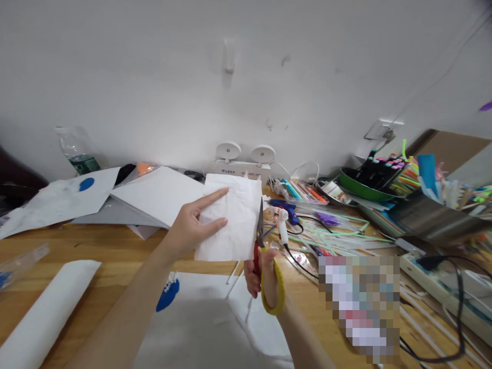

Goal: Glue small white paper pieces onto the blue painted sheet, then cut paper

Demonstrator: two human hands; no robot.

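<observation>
My left hand (196, 223) grips a white, slightly wrinkled sheet that looks like tissue paper (234, 225) and holds it upright above the table. Thumb and index finger lie on its near face; the other fingers are hidden behind it. In my right hand (265, 274) is a pair of scissors (273, 282) with red and yellow handles, fingers wrapped through the loops. The blades point up along the right edge of the tissue paper. Below both hands lies a white sheet (184, 328) with a blue shape (168, 294) dotted with white bits.
A rolled white paper (49, 312) and a bottle (79, 154) are on the left. White and blue glue guns (282, 225) lie right of the scissors, with cords. Further right are a green bowl of markers (365, 187) and a power strip (434, 282). A white box with two discs (238, 169) stands behind.
</observation>
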